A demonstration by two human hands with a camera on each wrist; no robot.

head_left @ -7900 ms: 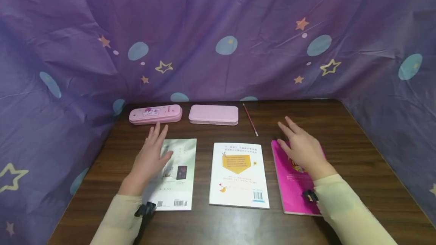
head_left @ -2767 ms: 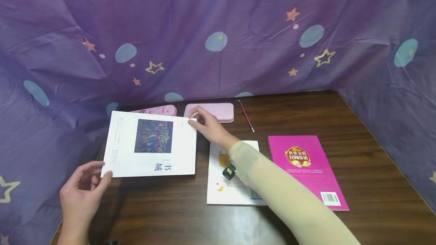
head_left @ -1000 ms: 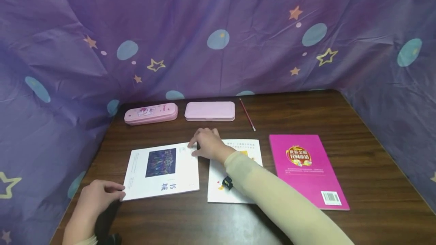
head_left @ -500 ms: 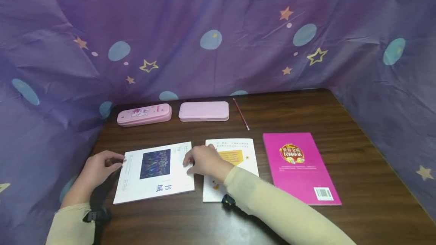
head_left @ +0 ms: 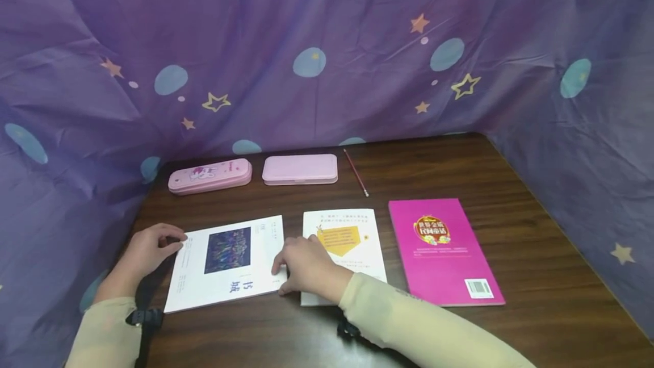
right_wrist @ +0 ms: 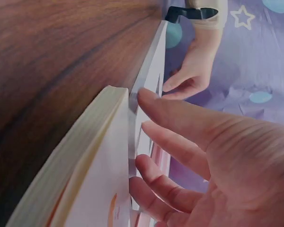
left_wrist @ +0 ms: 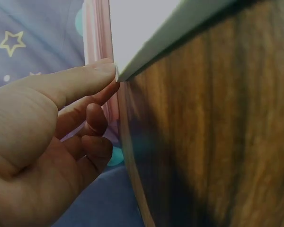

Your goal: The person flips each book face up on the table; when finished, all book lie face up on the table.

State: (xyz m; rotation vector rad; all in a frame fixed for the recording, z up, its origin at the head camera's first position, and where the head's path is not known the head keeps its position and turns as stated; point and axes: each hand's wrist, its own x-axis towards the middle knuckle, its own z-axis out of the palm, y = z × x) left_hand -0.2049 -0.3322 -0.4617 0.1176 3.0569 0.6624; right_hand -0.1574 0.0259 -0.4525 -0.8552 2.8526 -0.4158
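Note:
A white magazine (head_left: 227, 260) with a dark picture lies on the table, turned sideways. My left hand (head_left: 148, 249) is at its far left corner. In the left wrist view, the left thumb and index finger pinch the magazine corner (left_wrist: 132, 38), the other fingers curling loosely below. My right hand (head_left: 309, 266) is at the magazine's right edge near the front corner, thumb and index finger spread. In the right wrist view, its fingertips touch along the magazine's edge (right_wrist: 154, 56). The right hand partly covers a white book (head_left: 365, 249) with a yellow panel.
Farther right lies a bright pink book (head_left: 449, 268). Along the back are a pink rabbit pencil case (head_left: 212, 176), a plain pink case (head_left: 300, 169) and a red pencil (head_left: 356, 174). A purple star-patterned cloth (head_left: 317, 107) hangs behind the brown table (head_left: 490, 186).
The magazine was lifted, turned over and laid down sideways. Lately my left hand moved from its near left corner to the far one; my right slid nearer along the right edge.

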